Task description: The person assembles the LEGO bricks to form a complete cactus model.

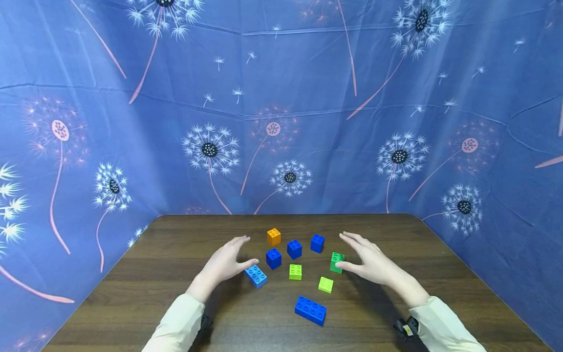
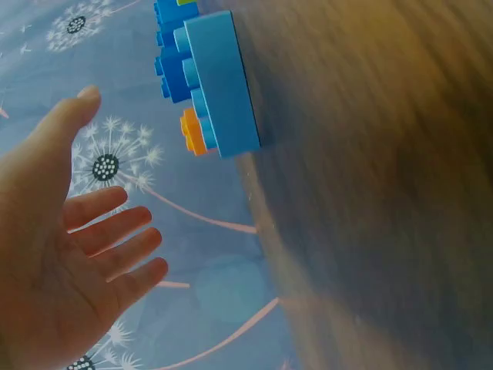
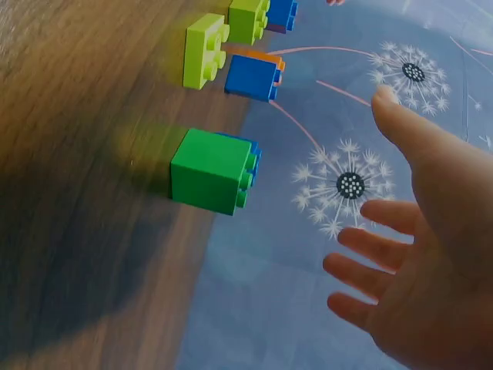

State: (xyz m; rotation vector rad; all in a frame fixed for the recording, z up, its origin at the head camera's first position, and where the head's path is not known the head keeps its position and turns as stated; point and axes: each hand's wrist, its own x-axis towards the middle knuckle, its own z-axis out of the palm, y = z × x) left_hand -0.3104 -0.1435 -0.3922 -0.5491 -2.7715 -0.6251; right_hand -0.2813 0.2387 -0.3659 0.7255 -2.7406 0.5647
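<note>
My left hand hovers over the left of the table with nothing in it, fingers extended and thumb apart. Nearest to it is a light blue long toy brick, whose far end the thumb overlaps in the head view. On the other side, my right hand is held up, also empty, its thumb overlapping a green brick. Between the hands lie three small blue bricks, one of them near the left thumb, plus an orange brick and two lime bricks, a studded one and another.
A dark blue long brick lies closest to me on the brown wooden table. Behind the table's far edge hangs a blue cloth with a dandelion print. Dark bands show at both wrists.
</note>
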